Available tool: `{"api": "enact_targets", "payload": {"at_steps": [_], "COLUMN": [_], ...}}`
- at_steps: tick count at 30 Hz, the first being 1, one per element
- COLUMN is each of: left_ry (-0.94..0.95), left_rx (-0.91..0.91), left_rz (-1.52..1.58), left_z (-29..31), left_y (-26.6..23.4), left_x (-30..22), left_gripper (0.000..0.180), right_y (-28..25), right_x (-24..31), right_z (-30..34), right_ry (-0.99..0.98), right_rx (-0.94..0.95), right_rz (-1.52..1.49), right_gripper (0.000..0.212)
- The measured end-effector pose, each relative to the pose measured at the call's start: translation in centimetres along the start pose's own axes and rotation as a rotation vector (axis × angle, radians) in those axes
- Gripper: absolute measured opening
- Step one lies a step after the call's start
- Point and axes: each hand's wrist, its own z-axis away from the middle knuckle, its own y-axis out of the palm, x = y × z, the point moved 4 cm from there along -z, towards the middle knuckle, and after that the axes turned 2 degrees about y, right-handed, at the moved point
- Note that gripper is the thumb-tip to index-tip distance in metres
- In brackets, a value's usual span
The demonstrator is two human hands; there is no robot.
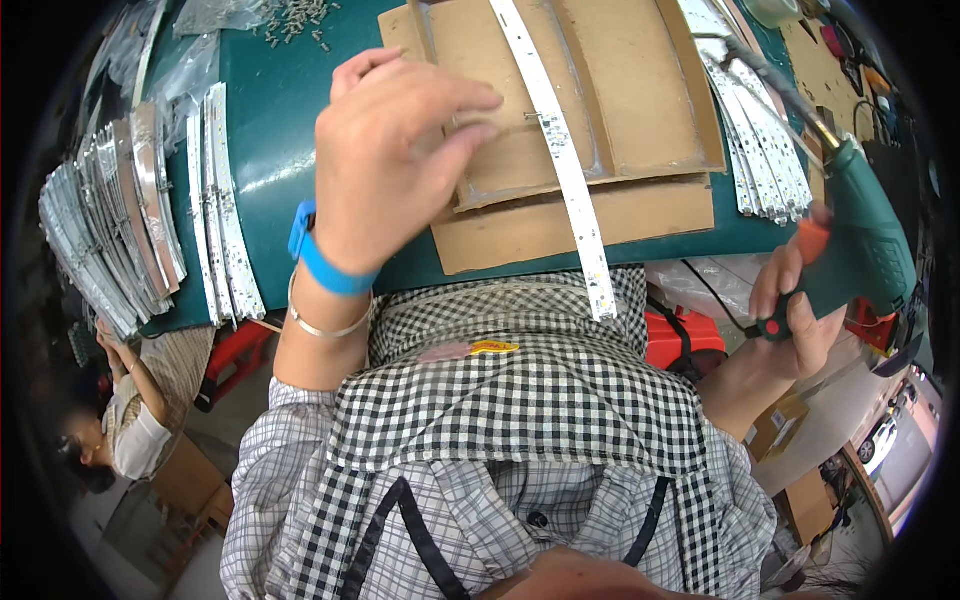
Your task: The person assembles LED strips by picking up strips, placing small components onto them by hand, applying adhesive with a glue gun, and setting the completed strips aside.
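Observation:
A long white LED strip board (pixel 570 175) lies across a cardboard tray (pixel 645 90), and its near end sticks out past the tray toward my apron. Near its middle, a small metal piece (pixel 533 115) projects from the board's left edge. My left hand (pixel 395 150) hovers just left of that piece, thumb and forefinger apart, with nothing visible between them. In my right hand (pixel 800 310) is a green soldering gun (pixel 865 230) with an orange trigger. Its metal tip (pixel 740 55) points up and left, away from the strip board.
Bundled strip boards (pixel 110 220) and a few loose ones (pixel 220 210) lie on the green table (pixel 275 150) at left. More boards (pixel 755 150) fan out right of the tray. Small metal parts (pixel 298 18) lie at the back. Another person (pixel 130 420) sits at far left.

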Motion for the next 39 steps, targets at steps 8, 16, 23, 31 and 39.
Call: {"api": "enact_targets", "payload": {"at_steps": [8, 16, 23, 31, 39], "left_ry": [0.300, 0.428, 0.331, 0.046, -0.102], "left_rx": [0.476, 0.481, 0.486, 0.463, 0.492], "left_rz": [0.323, 0.068, 0.033, -0.192, -0.316], "left_z": [1.5, 2.2, 5.3, 12.8, 15.5], "left_y": [2.6, 1.8, -5.4, -10.2, -11.7], "left_x": [-7.6, -8.3, -5.6, 0.4, 4.4], "left_gripper": [0.029, 0.025, 0.025, 0.017, 0.021], "right_y": [-1.8, -2.0, -2.7, -3.9, -2.8], "right_x": [1.0, 0.2, -2.7, -3.3, -0.7], "right_z": [-1.9, -6.0, -7.0, -7.8, -3.8], "right_ry": [-0.313, -0.517, -0.433, -0.221, -0.357], "right_rx": [-0.216, -0.223, -0.133, -0.104, -0.140], "right_rz": [0.466, 1.242, 1.575, 1.419, 0.525], "right_gripper": [0.063, 0.052, 0.061, 0.063, 0.057]}}
